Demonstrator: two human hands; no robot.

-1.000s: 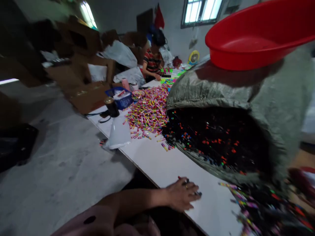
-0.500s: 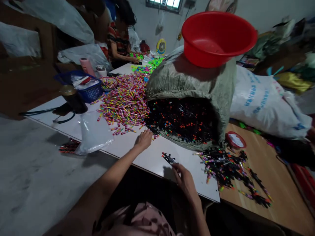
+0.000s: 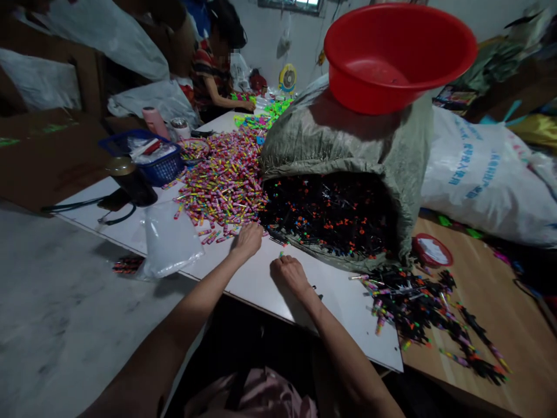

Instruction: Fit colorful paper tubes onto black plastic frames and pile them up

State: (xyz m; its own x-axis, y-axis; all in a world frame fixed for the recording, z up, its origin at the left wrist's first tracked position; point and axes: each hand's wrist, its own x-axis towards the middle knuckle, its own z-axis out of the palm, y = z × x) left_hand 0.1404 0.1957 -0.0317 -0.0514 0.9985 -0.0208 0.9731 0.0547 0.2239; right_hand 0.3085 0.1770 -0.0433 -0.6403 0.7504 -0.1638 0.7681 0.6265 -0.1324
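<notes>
My left hand (image 3: 249,239) rests with curled fingers at the near edge of a pile of small pink and yellow wrapped tubes (image 3: 221,186); what its fingertips hold is hidden. To its right, my right hand (image 3: 290,273) is closed low over the white tabletop (image 3: 261,281). A small green tip (image 3: 282,253) shows at its fingertips, but the rest of that piece is covered. Part of a black toy gun (image 3: 321,296) lies beside the right wrist. Ahead, a grey woven sack (image 3: 343,139) lies open, full of black toy parts (image 3: 331,209) with orange and blue bits.
A red basin (image 3: 391,87) sits on the sack. On the right, black toy pieces with tubes (image 3: 413,307) are heaped across the table joint. At left are a plastic bag (image 3: 169,244), a dark bottle (image 3: 133,183) and a blue basket (image 3: 163,168). Another person (image 3: 213,75) works farther back.
My right hand has moved forward and left, away from the black toy gun it was holding near the table edge. The left hand has shifted slightly toward the tube pile.
</notes>
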